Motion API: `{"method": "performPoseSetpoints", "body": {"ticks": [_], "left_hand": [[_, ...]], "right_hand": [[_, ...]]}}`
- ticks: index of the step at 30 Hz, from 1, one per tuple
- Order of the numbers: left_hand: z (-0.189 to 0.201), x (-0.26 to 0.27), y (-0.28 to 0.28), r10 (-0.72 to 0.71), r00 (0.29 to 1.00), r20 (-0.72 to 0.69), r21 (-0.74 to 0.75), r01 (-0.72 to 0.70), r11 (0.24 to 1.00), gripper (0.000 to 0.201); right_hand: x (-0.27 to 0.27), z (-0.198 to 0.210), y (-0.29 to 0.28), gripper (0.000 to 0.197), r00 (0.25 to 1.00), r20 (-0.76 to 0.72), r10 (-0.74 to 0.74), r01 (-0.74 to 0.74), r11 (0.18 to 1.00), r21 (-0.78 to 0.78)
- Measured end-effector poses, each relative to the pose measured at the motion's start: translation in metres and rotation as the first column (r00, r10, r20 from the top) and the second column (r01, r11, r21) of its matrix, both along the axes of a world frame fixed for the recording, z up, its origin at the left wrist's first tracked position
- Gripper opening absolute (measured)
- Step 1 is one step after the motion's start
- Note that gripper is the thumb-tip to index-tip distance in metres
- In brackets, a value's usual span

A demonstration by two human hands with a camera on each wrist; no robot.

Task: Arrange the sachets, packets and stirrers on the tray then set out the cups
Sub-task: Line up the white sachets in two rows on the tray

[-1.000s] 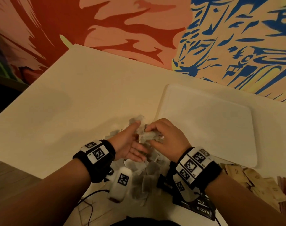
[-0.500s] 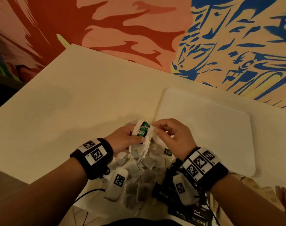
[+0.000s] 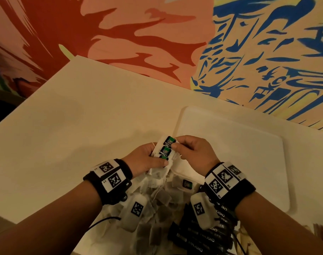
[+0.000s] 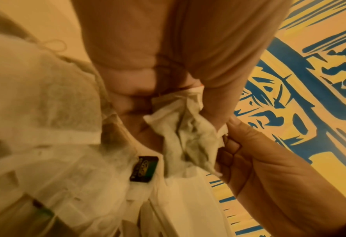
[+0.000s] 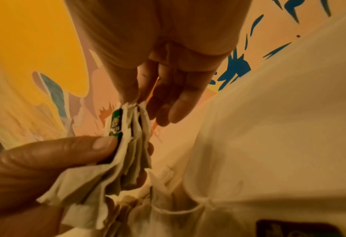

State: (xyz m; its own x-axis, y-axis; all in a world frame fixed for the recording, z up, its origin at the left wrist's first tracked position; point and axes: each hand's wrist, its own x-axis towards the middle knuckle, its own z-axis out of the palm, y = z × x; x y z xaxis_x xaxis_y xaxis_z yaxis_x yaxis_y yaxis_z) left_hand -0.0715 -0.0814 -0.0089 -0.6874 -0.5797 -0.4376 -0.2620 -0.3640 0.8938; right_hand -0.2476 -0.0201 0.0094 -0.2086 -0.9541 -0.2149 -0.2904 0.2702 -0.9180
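Before a painted wall [image 3: 157,34], on the pale table [image 3: 83,126], left hand [image 3: 144,159] and right hand [image 3: 195,153] pinch tea bags [image 3: 166,148].

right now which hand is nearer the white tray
Right. The right hand pinches the tea bags right at the white tray's near-left corner; the left hand holds them from the far side.

Wall [image 3: 157,34]: painted mural, red and salmon shapes to the left, blue strokes on yellow to the right.
Table [image 3: 83,116]: pale cream top, standing against it.
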Motion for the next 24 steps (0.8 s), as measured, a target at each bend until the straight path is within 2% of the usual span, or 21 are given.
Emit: {"method": "performPoseSetpoints", "body": {"ticks": [4, 8, 11, 14, 18, 20, 24], "left_hand": [[0.000, -0.004, 0.000, -0.042, 0.999, 0.029, -0.009, 0.042, 0.999, 0.035], [-0.004, -0.004, -0.004, 0.036, 0.995, 0.096, -0.056, -0.031, 0.998, 0.025], [-0.006, -0.004, -0.007, 0.095, 0.991, 0.092, -0.086, -0.087, 0.992, 0.019], [-0.005, -0.004, -0.011, 0.128, 0.988, 0.089, -0.115, -0.117, 0.986, 0.015], [-0.004, -0.008, -0.016, 0.131, 0.988, 0.083, -0.093, -0.123, 0.988, 0.021], [-0.005, -0.011, -0.019, 0.133, 0.988, 0.075, -0.087, -0.126, 0.988, 0.025], [-0.004, -0.019, -0.026, 0.123, 0.990, 0.066, -0.081, -0.118, 0.990, 0.029]], "right_hand": [[-0.005, 0.004, -0.001, 0.008, 0.997, 0.016, -0.081, 0.082, 0.996, -0.024], [-0.018, 0.010, -0.001, 0.019, 0.987, 0.007, -0.163, 0.163, 0.986, -0.045], [-0.026, 0.010, 0.002, 0.024, 0.989, -0.072, -0.133, 0.130, 0.991, -0.045], [-0.035, 0.011, 0.003, 0.015, 0.965, -0.243, -0.094, 0.087, 0.995, -0.039], [-0.042, 0.009, 0.002, 0.017, 0.924, -0.383, -0.011, 0.008, 1.000, -0.011], [-0.047, 0.007, -0.002, 0.020, 0.910, -0.414, 0.013, -0.005, 1.000, 0.020], [-0.060, 0.004, -0.013, 0.017, 0.929, -0.370, 0.025, 0.007, 0.996, 0.085]]}}
